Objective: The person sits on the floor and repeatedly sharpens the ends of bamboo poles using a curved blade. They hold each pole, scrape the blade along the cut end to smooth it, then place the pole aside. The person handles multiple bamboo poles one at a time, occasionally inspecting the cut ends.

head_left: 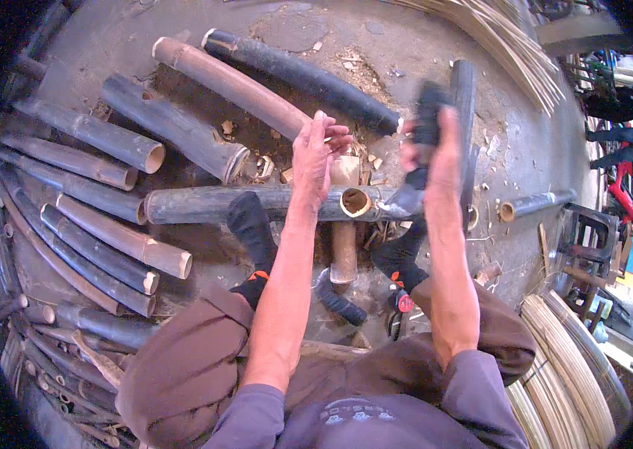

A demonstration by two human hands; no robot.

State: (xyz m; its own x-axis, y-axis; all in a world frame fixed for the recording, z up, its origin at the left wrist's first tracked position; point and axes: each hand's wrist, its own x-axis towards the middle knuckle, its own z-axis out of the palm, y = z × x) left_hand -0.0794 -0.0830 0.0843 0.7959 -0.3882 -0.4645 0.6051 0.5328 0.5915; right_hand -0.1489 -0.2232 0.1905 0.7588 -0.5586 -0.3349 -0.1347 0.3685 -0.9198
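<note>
A dark bamboo pole (211,203) lies crosswise in front of me, with a round hole (356,202) in its upper side. My feet in dark socks (251,228) are against it on both sides. My left hand (315,161) is raised just above the pole, left of the hole, fingers apart and partly bent, holding nothing. To the right, my right hand (436,153) grips a black tool (430,112), smeared by motion. A grey blade-like end (404,200) shows below that hand near the pole; the tool's exact kind is unclear.
A short bamboo piece (343,254) lies under the pole. Nearby are a curved black-wrapped object (340,301) and a small red-and-black item (403,301). Several cut bamboo poles (107,135) spread left and ahead. Bamboo strips (496,41) and a dark stool (589,232) are at right.
</note>
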